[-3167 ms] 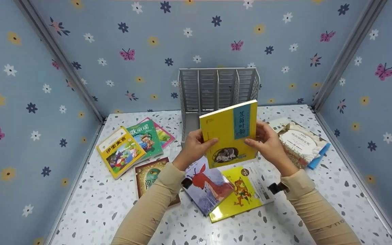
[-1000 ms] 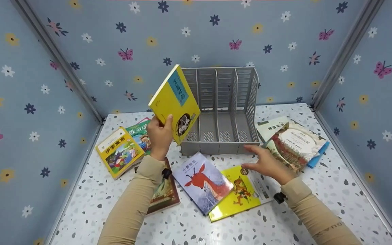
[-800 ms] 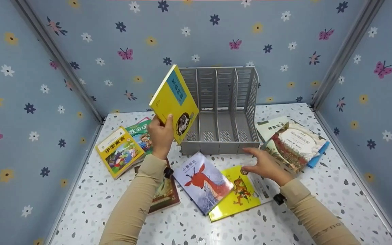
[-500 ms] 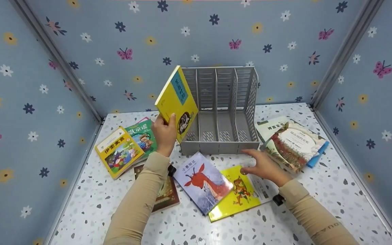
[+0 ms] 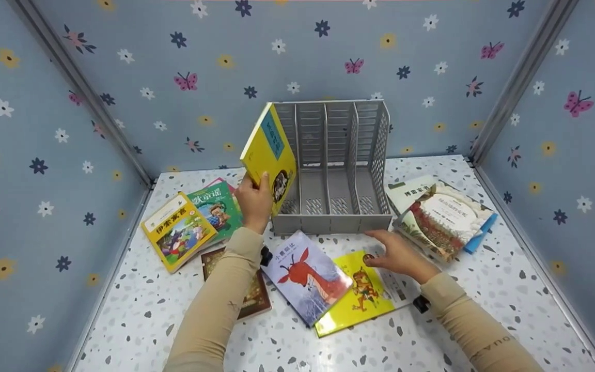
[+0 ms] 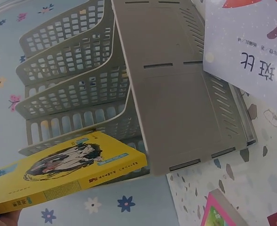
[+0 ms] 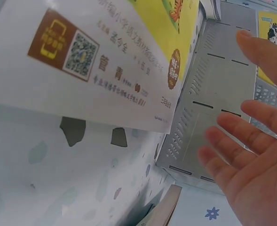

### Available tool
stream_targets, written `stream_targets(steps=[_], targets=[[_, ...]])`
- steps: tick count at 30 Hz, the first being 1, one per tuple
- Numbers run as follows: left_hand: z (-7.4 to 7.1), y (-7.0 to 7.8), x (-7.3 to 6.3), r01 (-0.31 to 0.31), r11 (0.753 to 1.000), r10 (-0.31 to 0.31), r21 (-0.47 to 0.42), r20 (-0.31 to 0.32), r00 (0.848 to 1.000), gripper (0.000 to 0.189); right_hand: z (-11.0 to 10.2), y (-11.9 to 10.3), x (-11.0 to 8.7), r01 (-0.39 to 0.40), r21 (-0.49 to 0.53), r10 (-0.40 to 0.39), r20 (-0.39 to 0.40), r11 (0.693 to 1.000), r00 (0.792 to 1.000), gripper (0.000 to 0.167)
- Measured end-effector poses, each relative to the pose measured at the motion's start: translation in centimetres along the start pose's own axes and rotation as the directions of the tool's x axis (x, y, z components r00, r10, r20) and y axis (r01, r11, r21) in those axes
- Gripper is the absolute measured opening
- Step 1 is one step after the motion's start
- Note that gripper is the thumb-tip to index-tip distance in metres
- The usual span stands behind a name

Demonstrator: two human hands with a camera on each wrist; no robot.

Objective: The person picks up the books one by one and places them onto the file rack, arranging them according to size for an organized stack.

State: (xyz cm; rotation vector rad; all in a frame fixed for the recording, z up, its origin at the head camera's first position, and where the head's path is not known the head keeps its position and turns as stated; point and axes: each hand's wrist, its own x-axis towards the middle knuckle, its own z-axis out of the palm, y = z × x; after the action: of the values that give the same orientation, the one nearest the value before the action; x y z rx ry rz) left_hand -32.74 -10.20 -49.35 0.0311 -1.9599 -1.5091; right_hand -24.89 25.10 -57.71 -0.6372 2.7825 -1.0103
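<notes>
A yellow book [image 5: 271,157] with a blue title panel is gripped near its lower left edge by my left hand [image 5: 255,202], thumb on the cover. It stands tilted at the leftmost slot of the grey divided book rack [image 5: 332,224]. In the left wrist view, the book's lower corner overlaps the rack's front wall [image 6: 185,113]. My right hand [image 5: 400,254] hangs with spread fingers near the rack's front right corner, holding nothing. Under it lies a yellow-and-white book [image 5: 357,305], partly covered by a purple deer book [image 5: 308,279].
Left on the speckled table are a yellow storybook [image 5: 179,232], a green book [image 5: 217,212] over a pink one, and a brown book [image 5: 255,302] partly behind my left forearm. Several books [image 5: 444,219] are piled on the right. A flowered wall [image 5: 199,119] rises behind the rack.
Earlier both hands held the yellow book up before the rack; my right hand has since let go and lowered. My left hand has turned the book and brought it right and slightly down into the leftmost slot.
</notes>
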Motion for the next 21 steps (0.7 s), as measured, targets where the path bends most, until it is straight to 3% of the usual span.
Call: stream_targets(steps=[5,16,21], targets=[[0.7,-0.3,0.1,-0.009,1.0,0.009,-0.008,-0.026,1.0,0.027,0.4,0.3,0.1,-0.009,-0.012,0.009,0.016,1.0,1.0,0.076],[1.7,-0.8,0.4,0.074,0.997,-0.074,-0.014,-0.01,0.997,0.032,1.2,1.0,0.6,0.043,-0.072,-0.035,0.102,0.996,0.994,0.086],[2.2,-1.4,0.5,0.057,0.998,-0.057,-0.011,-0.033,0.998,0.028,1.4,1.0,0.9,0.028,-0.107,-0.012,0.147,0.994,0.989,0.093]])
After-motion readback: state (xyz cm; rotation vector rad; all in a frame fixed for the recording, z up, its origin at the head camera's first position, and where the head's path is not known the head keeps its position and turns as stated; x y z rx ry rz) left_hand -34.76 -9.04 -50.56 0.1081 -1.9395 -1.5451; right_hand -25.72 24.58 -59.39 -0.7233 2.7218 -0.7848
